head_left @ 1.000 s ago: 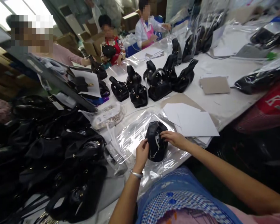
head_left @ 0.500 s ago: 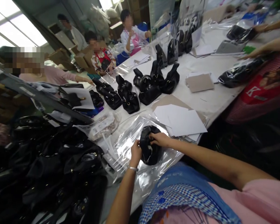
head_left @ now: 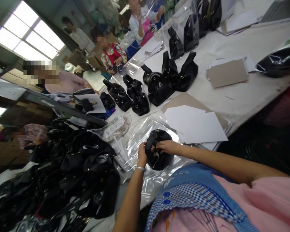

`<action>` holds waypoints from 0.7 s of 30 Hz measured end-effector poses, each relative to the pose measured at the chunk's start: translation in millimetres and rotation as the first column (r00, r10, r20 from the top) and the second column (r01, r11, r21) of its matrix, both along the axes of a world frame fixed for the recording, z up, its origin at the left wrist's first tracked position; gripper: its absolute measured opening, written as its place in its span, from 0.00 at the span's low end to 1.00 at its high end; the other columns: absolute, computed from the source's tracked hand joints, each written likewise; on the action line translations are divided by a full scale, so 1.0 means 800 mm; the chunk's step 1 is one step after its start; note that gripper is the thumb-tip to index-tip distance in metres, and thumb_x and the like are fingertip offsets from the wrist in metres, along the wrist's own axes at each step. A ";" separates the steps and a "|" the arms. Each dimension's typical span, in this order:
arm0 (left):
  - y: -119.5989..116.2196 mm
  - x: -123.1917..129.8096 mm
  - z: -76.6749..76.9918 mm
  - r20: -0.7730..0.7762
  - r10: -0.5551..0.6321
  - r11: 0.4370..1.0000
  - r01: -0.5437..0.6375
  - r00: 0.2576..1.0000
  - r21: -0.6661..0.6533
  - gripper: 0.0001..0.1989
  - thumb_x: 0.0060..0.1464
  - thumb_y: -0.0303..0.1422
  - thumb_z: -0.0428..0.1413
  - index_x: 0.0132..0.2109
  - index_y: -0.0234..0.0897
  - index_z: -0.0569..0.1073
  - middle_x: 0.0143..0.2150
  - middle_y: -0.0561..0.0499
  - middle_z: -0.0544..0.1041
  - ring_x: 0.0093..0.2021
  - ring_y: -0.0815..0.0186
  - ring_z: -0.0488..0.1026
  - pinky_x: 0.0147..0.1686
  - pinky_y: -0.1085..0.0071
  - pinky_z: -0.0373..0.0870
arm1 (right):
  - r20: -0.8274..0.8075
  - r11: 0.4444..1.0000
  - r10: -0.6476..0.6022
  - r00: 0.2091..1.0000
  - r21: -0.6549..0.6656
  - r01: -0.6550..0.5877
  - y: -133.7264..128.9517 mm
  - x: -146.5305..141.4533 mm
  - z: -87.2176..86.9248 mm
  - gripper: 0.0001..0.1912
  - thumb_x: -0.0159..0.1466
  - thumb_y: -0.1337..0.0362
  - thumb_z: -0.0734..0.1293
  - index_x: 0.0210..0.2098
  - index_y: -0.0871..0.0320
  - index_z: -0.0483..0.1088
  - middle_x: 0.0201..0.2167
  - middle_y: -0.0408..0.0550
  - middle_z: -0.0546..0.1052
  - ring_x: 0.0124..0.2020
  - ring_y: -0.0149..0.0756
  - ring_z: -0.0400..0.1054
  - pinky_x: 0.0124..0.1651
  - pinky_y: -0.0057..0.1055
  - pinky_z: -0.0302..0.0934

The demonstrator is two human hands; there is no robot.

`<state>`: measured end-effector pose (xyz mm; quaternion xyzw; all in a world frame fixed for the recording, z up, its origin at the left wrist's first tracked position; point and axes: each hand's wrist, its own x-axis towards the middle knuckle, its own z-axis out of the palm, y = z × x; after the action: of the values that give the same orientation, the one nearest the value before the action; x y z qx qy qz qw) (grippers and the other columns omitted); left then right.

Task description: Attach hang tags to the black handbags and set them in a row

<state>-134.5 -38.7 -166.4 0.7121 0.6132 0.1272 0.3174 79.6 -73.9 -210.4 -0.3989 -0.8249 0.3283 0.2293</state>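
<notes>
A black handbag [head_left: 162, 160] lies in front of me on clear plastic sheets [head_left: 145, 190] at the table's near edge. My left hand [head_left: 142, 155], with a silver bangle at the wrist, grips the bag's left side. At the bag's opening, my right hand [head_left: 168, 147] reaches in from the right, its fingertips partly hidden inside, so what they pinch cannot be made out. Beyond the bag, white sheets [head_left: 195, 124] lie over brown card on the right. A clear bag with chains [head_left: 117, 126] is at the upper left.
Several black handbags [head_left: 140, 103] stand farther back on the white table [head_left: 234, 106]. A big heap of black bags [head_left: 62, 167] fills the left, below a metal bar [head_left: 70, 111]. Grey-brown cards [head_left: 228, 73] lie back right. Several people sit or stand behind the table.
The camera view has swung to the right, so the scene looks shifted and more of the left heap shows. My right hand's fingers sit deeper at the bag's opening; my left hand keeps its hold.
</notes>
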 end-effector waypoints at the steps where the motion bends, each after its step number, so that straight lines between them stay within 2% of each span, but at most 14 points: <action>1: 0.000 0.002 0.002 0.006 0.001 1.000 -0.001 1.000 -0.005 0.21 0.44 0.41 0.64 0.44 0.37 0.72 0.42 0.46 0.75 0.43 0.57 0.71 0.45 0.62 0.66 | 0.009 0.999 0.032 0.999 0.043 -0.032 0.001 0.006 -0.002 0.19 0.64 0.58 0.64 0.53 0.57 0.69 0.53 0.54 0.73 0.47 0.41 0.68 0.47 0.35 0.60; 4: -0.001 0.009 0.004 0.032 0.010 1.000 -0.010 0.999 -0.028 0.23 0.44 0.41 0.64 0.46 0.37 0.71 0.43 0.46 0.75 0.44 0.58 0.71 0.45 0.63 0.66 | 0.072 0.970 0.127 0.989 0.199 -0.139 0.002 0.023 -0.009 0.25 0.63 0.54 0.66 0.57 0.57 0.67 0.54 0.56 0.72 0.45 0.43 0.66 0.43 0.36 0.59; 7: -0.006 0.016 0.003 0.030 0.031 0.999 -0.030 0.999 -0.041 0.24 0.45 0.40 0.63 0.48 0.36 0.69 0.43 0.46 0.75 0.43 0.58 0.72 0.44 0.64 0.67 | 0.097 0.950 0.162 0.982 0.255 -0.182 0.006 0.031 -0.020 0.27 0.61 0.56 0.68 0.58 0.57 0.66 0.54 0.57 0.72 0.44 0.43 0.66 0.42 0.36 0.59; 11: -0.010 0.022 -0.005 0.038 0.069 0.997 -0.068 0.997 -0.030 0.22 0.45 0.40 0.62 0.47 0.37 0.68 0.42 0.48 0.76 0.42 0.59 0.74 0.42 0.66 0.68 | 0.066 0.965 0.133 0.989 0.219 -0.145 0.016 0.021 -0.029 0.21 0.62 0.59 0.68 0.53 0.59 0.70 0.49 0.57 0.74 0.44 0.43 0.66 0.46 0.38 0.60; 17: -0.009 0.020 -0.017 0.008 0.143 0.990 -0.143 0.990 -0.007 0.24 0.45 0.41 0.62 0.48 0.37 0.68 0.41 0.49 0.78 0.40 0.61 0.75 0.42 0.67 0.69 | 0.045 0.988 0.100 0.994 0.112 -0.104 0.032 0.004 -0.024 0.16 0.61 0.60 0.69 0.47 0.61 0.73 0.42 0.56 0.76 0.43 0.43 0.68 0.47 0.38 0.61; 21: -0.007 0.022 -0.016 -0.018 0.097 0.995 -0.097 0.995 0.014 0.20 0.47 0.43 0.61 0.45 0.38 0.70 0.39 0.50 0.77 0.39 0.61 0.74 0.42 0.67 0.69 | 0.040 0.995 0.074 0.996 0.058 -0.076 0.037 0.002 -0.021 0.14 0.60 0.61 0.69 0.44 0.61 0.74 0.41 0.55 0.77 0.42 0.42 0.69 0.46 0.37 0.61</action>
<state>-116.8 -44.2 -179.3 0.6845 0.6492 0.1399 0.3007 81.4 -44.2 -227.5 -0.3666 -0.8530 0.3044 0.2130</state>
